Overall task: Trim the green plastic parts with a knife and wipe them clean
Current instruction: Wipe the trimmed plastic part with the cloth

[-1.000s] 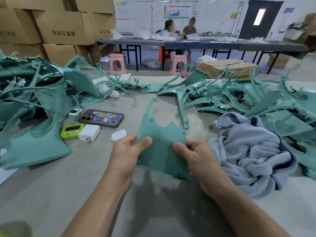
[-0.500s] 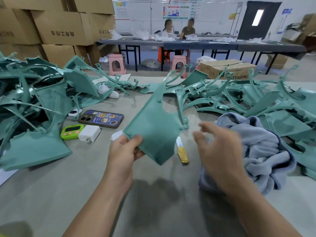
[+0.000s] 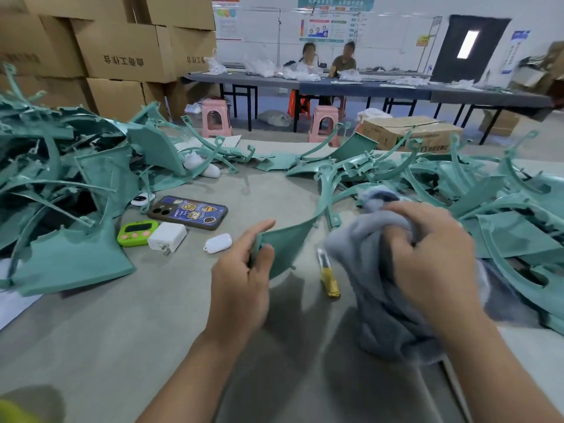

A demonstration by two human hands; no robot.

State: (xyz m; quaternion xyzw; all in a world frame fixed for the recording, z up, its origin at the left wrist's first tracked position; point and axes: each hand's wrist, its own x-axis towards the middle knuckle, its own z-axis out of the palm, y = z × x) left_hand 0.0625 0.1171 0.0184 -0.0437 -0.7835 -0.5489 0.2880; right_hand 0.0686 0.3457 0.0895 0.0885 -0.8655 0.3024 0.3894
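Note:
My left hand [image 3: 244,276] grips a curved green plastic part [image 3: 287,239] by its near corner and holds it tilted just above the table. My right hand [image 3: 427,254] is closed on a grey-blue cloth [image 3: 381,300], lifted and bunched right beside the part. A small knife with a yellow handle [image 3: 329,279] lies on the table between the part and the cloth. Heaps of the same green parts lie at the left [image 3: 70,190] and at the right [image 3: 488,203].
A phone [image 3: 189,212], a green timer [image 3: 135,232], a white charger [image 3: 167,237] and a small white case [image 3: 218,243] lie left of my hands. Cardboard boxes [image 3: 122,53] stand at the back left. Two people sit at a far table [image 3: 366,85].
My right hand let go of the green part, reached to the cloth and picked it up. My left hand tipped the part flatter and lower. The knife came into view.

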